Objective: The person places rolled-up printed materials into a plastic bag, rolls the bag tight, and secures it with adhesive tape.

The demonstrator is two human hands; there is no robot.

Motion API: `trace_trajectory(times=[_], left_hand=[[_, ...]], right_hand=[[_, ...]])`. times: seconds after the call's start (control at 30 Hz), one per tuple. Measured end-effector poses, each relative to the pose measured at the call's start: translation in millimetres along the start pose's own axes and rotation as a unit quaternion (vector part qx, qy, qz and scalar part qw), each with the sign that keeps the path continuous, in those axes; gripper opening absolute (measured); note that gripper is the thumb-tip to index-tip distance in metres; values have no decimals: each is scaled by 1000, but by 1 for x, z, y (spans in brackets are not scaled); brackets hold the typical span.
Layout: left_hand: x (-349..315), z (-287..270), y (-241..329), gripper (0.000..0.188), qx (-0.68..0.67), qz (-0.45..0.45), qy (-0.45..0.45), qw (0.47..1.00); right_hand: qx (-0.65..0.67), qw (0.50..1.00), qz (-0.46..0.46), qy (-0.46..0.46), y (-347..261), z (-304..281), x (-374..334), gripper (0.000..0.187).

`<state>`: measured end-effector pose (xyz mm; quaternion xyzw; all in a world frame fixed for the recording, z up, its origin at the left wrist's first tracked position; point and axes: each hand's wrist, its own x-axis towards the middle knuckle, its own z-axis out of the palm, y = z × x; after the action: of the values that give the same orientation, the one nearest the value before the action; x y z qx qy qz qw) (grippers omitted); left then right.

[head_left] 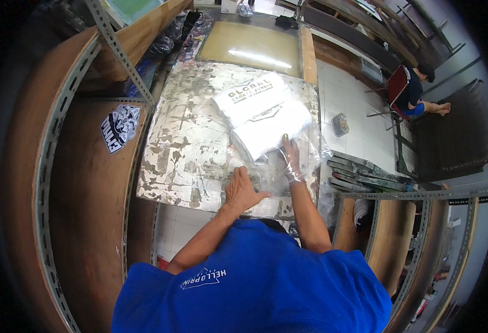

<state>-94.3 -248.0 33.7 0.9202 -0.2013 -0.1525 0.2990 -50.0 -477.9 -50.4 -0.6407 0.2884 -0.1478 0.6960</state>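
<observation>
On the paint-worn surface [180,141], toward 1 o'clock, two white folded garments [272,130] are laid print-up, long axes running 8 to 2 o'clock. Clear plastic [313,149] is bunched at their 4 o'clock. The left hand [243,191] is held open, thumb toward 3; the right [292,159] is sheathed in plastic, fingers toward 12, grip unclear.

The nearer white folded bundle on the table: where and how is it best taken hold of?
Probably hold the white bundle along its long near edge, coming from the near side, pinching from above and below. It lies folded on the table, that edge facing this side; the right hand is beside it, with clear plastic around.
</observation>
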Motion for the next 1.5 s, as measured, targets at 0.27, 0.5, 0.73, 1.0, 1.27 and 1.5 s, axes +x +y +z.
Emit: trace_trajectory(times=[0.27, 0.5, 0.73, 1.0, 1.27, 1.5], left_hand=[[11, 40, -34, 31, -75, -9, -86, 993], [-11, -23, -15, 22, -240, 98, -22, 966], [-29, -80, 17, 18, -446, 36, 86, 890], [-14, -213, 58, 21, -610, 92, 245, 748], [11, -305, 46, 28, -751, 158, 108, 632], [-15, -340, 31, 22, -775, 177, 80, 602]], right_hand=[[-275, 934, -55, 222, 3, -81, -48, 56], [-335, 858, -304, 243, -41, -121, 7, 59], [-340, 895, -276, 85, -101, -127, 29, 20], [-222, 926, -305, 23, -246, -101, -5, 20], [-220, 943, -247, -43, -351, -56, -54, 16], [-252, 914, -306, -89, -378, -63, -99, 15]])
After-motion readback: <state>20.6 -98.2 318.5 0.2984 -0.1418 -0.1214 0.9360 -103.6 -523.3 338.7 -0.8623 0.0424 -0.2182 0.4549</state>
